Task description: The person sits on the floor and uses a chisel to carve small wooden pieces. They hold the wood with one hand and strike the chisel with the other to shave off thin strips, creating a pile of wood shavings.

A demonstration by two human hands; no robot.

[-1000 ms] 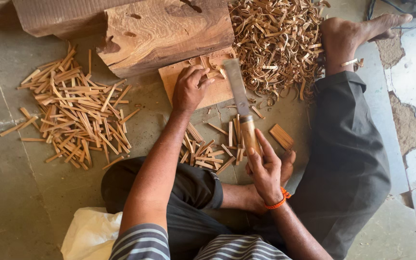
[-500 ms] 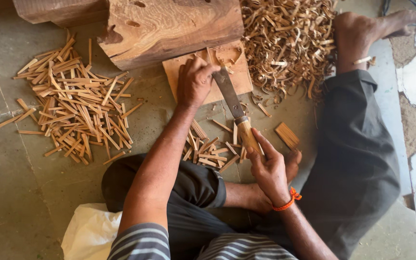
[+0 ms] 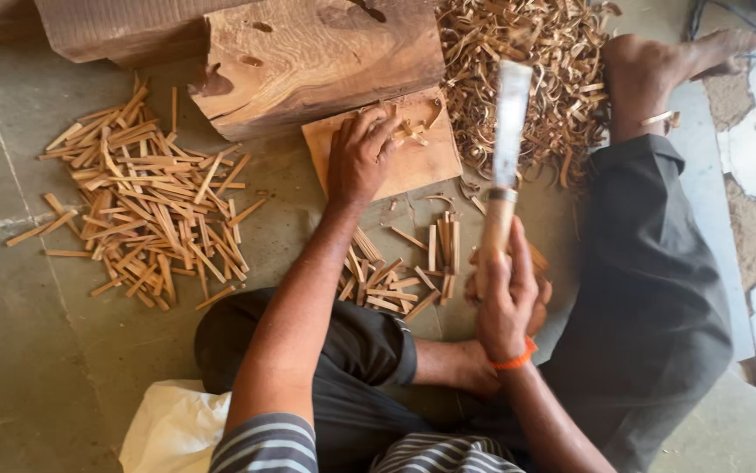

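The knife (image 3: 508, 140) has swung up since before; its blade now points away, off the board (image 3: 422, 162). The right hand (image 3: 507, 302) is wrapped tight around its pale wooden handle. The left hand (image 3: 360, 158) pinches a small stick (image 3: 409, 131) on the flat brown board, beside the big log (image 3: 317, 57).

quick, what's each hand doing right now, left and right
Left hand: fingers curled on a small wood piece atop the board.
Right hand: closed around the knife handle, blade raised.
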